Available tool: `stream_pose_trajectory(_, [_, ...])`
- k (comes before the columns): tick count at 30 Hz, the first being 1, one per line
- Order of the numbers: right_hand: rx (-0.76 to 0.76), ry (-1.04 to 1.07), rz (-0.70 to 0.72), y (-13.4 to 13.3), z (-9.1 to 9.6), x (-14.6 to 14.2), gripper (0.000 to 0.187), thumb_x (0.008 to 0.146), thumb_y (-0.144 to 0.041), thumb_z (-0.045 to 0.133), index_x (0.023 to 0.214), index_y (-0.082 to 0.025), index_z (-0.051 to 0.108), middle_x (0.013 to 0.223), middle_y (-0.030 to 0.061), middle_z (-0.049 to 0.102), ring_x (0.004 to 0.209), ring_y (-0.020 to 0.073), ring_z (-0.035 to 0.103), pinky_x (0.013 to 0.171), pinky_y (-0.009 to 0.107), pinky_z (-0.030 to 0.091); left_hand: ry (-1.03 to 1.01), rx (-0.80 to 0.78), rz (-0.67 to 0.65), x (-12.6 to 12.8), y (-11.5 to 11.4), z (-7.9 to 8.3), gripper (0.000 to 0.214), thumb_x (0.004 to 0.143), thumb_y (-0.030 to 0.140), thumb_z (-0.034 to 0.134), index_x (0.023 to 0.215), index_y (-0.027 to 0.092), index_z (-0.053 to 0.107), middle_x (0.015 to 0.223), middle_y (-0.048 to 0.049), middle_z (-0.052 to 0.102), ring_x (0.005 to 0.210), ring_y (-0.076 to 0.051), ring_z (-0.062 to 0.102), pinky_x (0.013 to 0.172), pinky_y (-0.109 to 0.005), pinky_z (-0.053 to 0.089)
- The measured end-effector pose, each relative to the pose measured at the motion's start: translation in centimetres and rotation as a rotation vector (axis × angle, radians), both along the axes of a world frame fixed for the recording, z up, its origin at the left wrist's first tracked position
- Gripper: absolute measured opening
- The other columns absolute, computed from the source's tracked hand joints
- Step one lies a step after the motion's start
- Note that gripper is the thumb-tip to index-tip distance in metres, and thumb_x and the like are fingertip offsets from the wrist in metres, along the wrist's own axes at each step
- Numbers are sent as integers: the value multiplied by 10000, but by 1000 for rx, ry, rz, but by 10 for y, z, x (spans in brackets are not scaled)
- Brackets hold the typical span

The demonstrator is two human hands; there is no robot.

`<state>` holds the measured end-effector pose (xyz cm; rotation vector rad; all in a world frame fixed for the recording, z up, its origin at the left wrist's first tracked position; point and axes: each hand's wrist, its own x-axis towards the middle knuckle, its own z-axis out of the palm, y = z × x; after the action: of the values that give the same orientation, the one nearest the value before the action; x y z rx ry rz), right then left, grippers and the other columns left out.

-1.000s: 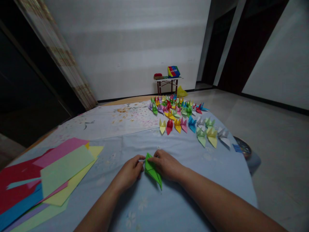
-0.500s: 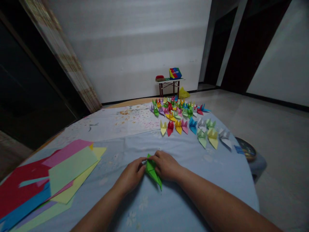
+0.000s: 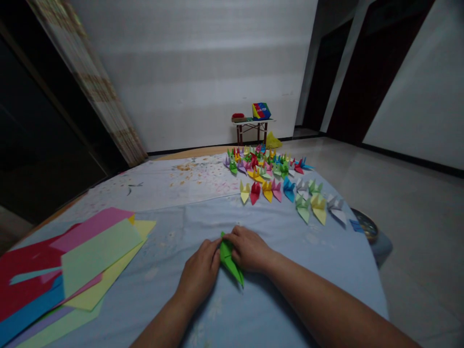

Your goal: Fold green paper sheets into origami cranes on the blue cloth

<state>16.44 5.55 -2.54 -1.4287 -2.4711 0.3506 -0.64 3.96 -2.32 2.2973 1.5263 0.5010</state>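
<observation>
a narrow piece of folded green origami paper [image 3: 228,258] lies on a pale blue cloth [image 3: 290,244], its long axis slanting from a far-left tip to a near-right point. the left hand [image 3: 198,275] is on its left side and reaches closer to the near edge; the right hand [image 3: 248,250] is on its far right side. the fingers [image 3: 235,235] of both hands sit close together, clamping the paper between them. to the left lies a loose stack of coloured paper sheets [image 3: 97,251]. to the far right stand rows of paper cranes [image 3: 279,188] in many colours. past them, a small folding table [image 3: 252,124] carries a striped box [image 3: 261,111], and a round tin [image 3: 366,224] sits beyond the cloth's right edge.
</observation>
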Motion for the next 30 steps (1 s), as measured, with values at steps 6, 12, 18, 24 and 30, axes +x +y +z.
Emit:
stream_pose_trajectory(6, [2, 25, -12, 0, 0, 0, 433, 752, -190, 451, 1183, -200, 488, 994, 81, 522, 903, 200, 496, 770, 293, 368, 49, 23, -6, 2, -3, 0, 364, 878, 234, 306, 1198, 241, 479, 974, -54, 542, 917, -175, 546, 817, -289, 416])
stream_pose_trajectory(12, [-12, 44, -17, 1, 0, -1, 422, 752, -193, 449, 1173, -190, 484, 988, 84, 526, 908, 201, 493, 773, 295, 367, 66, 134, -33, 1, 1, -3, 373, 847, 189, 342, 1186, 199, 497, 1002, -77, 515, 953, -206, 490, 886, -376, 385])
stream_pose_trajectory(18, [-17, 46, -18, 0, 2, -1, 427, 744, -188, 445, 1169, -193, 482, 997, 82, 525, 892, 196, 499, 777, 298, 369, 45, 168, 10, 1, 3, -10, 367, 832, 179, 345, 1155, 154, 517, 995, -85, 518, 952, -216, 475, 881, -397, 387])
stream_pose_trajectory(24, [-16, 30, -43, 0, 2, -2, 438, 737, -195, 456, 1175, -199, 476, 992, 82, 521, 911, 205, 492, 777, 302, 370, 78, 180, 77, 2, 4, -14, 358, 811, 179, 374, 1135, 184, 525, 1035, -81, 511, 977, -224, 457, 882, -401, 363])
stream_pose_trajectory(30, [-17, 26, -45, 1, 1, -4, 455, 736, -200, 462, 1188, -237, 481, 983, 66, 520, 888, 198, 499, 774, 298, 371, 74, 151, 70, 3, 5, -12, 384, 799, 169, 371, 1148, 199, 528, 1042, -76, 505, 989, -221, 445, 870, -377, 357])
